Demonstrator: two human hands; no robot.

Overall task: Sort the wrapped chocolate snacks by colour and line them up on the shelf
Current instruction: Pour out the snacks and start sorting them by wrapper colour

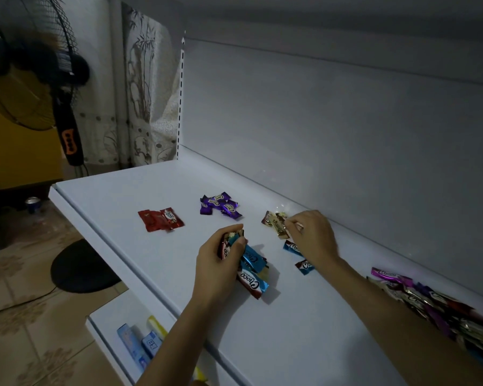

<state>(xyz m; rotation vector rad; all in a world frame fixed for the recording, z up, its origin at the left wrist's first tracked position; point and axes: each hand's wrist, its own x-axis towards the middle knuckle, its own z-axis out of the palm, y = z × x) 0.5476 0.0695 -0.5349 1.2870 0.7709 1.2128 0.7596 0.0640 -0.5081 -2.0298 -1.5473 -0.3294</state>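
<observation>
On the white shelf lie sorted groups of wrapped chocolates: red ones, purple ones and gold ones. My left hand grips a bunch of mixed snacks, mostly blue, with red and gold ends showing. My right hand pinches a gold snack at the gold group. Two blue snacks lie just under my right hand, partly hidden by it. A mixed unsorted pile sits at the right along the back wall.
The shelf's back panel rises right behind the snacks. A lower shelf holds blue boxes and tubes. A standing fan with a black base is on the tiled floor to the left, near a can.
</observation>
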